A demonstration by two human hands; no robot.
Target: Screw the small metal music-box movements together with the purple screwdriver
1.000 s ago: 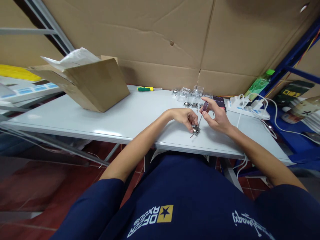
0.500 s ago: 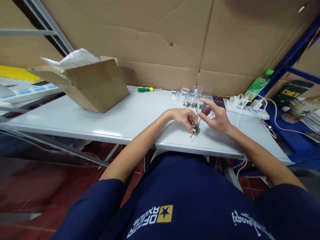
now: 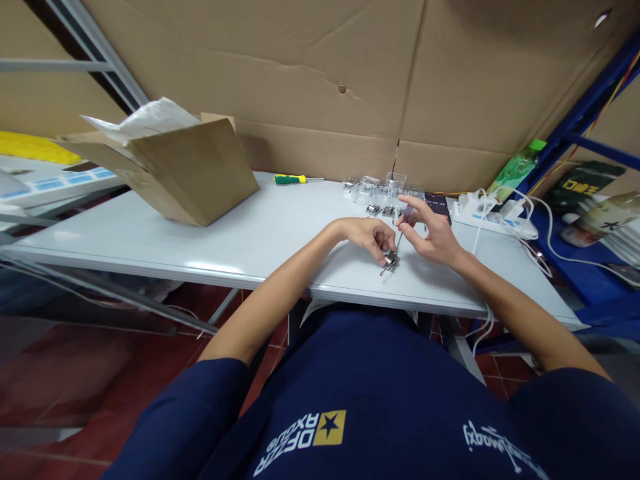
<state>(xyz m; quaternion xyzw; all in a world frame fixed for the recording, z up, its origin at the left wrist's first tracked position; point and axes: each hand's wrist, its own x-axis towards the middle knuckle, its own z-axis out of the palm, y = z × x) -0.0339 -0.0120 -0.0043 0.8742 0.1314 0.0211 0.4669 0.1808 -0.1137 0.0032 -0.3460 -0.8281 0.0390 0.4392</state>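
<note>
My left hand [image 3: 371, 239] rests on the white table [image 3: 240, 227] and pinches a small metal assembly [image 3: 391, 260] against the tabletop. My right hand [image 3: 433, 235] holds a small screwdriver with a translucent purple handle [image 3: 409, 215] between thumb and fingers. Its thin shaft slants down to the metal assembly, and the tip is hidden among the metal and my left fingers. Several similar metal parts [image 3: 373, 209] lie in a row just beyond my right fingertips.
Transparent plastic boxes [image 3: 395, 181] stand at the table's back edge near a phone showing a timer [image 3: 437, 205]. A green-and-yellow screwdriver [image 3: 289, 179] and a tilted cardboard box [image 3: 200, 177] lie to the left. A white power strip [image 3: 483, 217] with cables sits at the right.
My right hand's fingers have shifted slightly on the purple screwdriver handle. My left hand and the metal assembly stay almost in place.
</note>
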